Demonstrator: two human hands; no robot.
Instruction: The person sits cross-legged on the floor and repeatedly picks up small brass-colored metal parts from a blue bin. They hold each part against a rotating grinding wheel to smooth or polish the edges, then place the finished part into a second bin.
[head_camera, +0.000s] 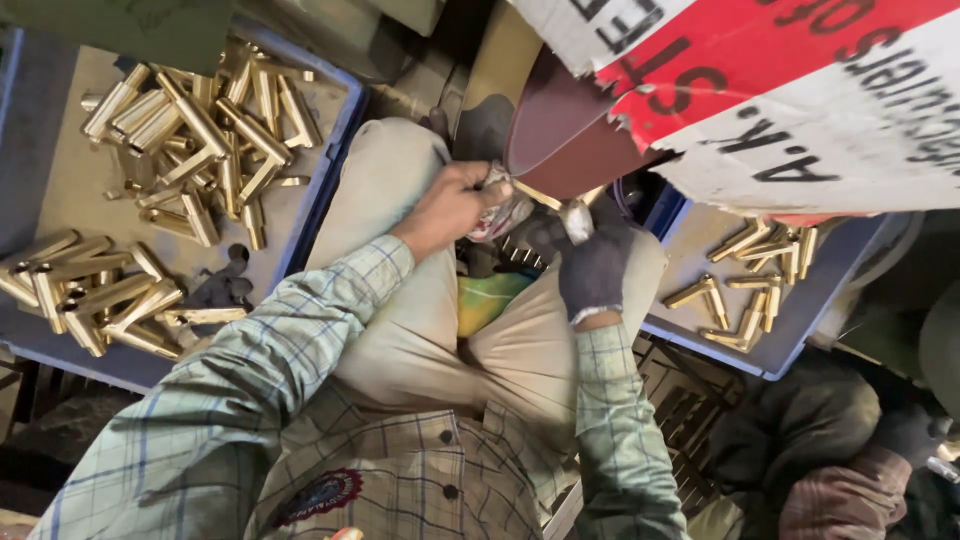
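My left hand (450, 205) is bare and closed around a crumpled pale cloth (503, 214) and one end of a brass piece (548, 198). A dark knit glove covers my right hand (594, 268), which grips the other, shinier end of that piece. Both hands hold it over my lap, against the lower edge of a dark maroon abrasive disc (560, 130). My knees in beige trousers lie beneath the hands.
A blue tray (345, 130) at my left holds several brass tubes (200, 130). A second blue tray (790, 340) at my right holds fewer brass parts (750, 280). A torn red-and-white printed sheet (800, 90) hangs over the upper right. Another person in dark clothes (840, 450) sits lower right.
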